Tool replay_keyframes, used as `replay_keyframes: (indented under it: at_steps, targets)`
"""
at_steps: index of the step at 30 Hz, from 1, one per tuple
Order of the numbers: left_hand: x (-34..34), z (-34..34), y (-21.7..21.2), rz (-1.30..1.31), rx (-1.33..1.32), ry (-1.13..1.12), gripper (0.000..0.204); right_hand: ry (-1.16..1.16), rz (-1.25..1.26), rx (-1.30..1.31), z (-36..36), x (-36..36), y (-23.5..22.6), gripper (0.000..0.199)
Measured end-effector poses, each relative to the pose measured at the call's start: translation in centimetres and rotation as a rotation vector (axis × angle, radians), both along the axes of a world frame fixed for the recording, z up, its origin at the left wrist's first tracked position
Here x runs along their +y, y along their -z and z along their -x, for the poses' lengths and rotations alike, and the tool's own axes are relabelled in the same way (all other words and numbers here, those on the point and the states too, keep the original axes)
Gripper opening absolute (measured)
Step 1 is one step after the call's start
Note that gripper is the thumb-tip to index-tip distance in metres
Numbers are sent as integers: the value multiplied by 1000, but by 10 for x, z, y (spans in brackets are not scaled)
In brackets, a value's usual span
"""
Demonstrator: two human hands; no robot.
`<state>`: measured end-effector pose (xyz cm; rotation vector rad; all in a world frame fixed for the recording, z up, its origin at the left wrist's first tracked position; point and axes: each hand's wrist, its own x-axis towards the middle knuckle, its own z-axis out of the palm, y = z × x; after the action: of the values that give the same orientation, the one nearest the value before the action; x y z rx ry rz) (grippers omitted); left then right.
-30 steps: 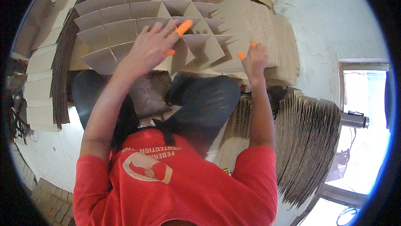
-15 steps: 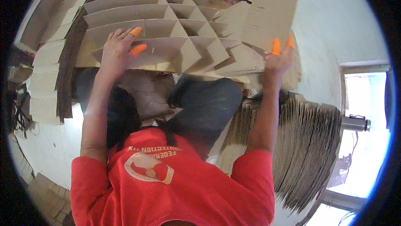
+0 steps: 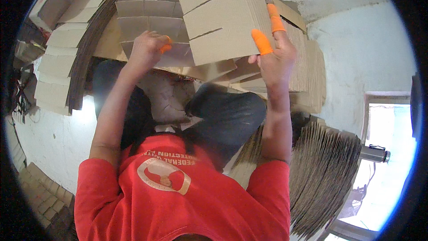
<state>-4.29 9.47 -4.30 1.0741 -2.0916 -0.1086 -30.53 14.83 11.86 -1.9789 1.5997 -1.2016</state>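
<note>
My left hand is closed, its orange-covered thumb and finger together at the upper edge of the nearest cardboard strip. That strip stands in a row with several parallel divider strips. My right hand grips the lower right corner of a broad slotted cardboard piece, with orange covers on its thumb and forefinger. This piece has several cut slits on its left side and hides the right part of the divider. Ridged lines along its right edge look like layers, but I cannot tell whether it is one sheet or several.
Stacked cardboard sheets line the left side. More flat cardboard lies right of my right hand, by the pale wall. A large bundle of cardboard strips stands at lower right. My bent legs are below the work.
My right hand has moved left and up, and the slotted cardboard now covers the divider's crossed cells. The left hand has shifted right, its thumb and finger drawn together.
</note>
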Motion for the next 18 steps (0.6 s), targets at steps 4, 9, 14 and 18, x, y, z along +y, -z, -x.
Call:
replay_keyframes:
  at_steps: [4, 9, 14, 18]
  targets:
    - [-4, 0, 8, 7, -4, -33, 9, -32, 78, 22, -4, -8, 8, 55]
    - [-11, -4, 16, -46, -30, -54, 10, 28, -45, 84, -2, -7, -5, 57]
    - [-5, 3, -3, -40, -6, -40, 8, -55, 101, 137, 5, -16, 21, 60]
    - [-9, -1, 2, -24, 27, -9, 10, 14, 105, 169, 0, -14, 16, 59]
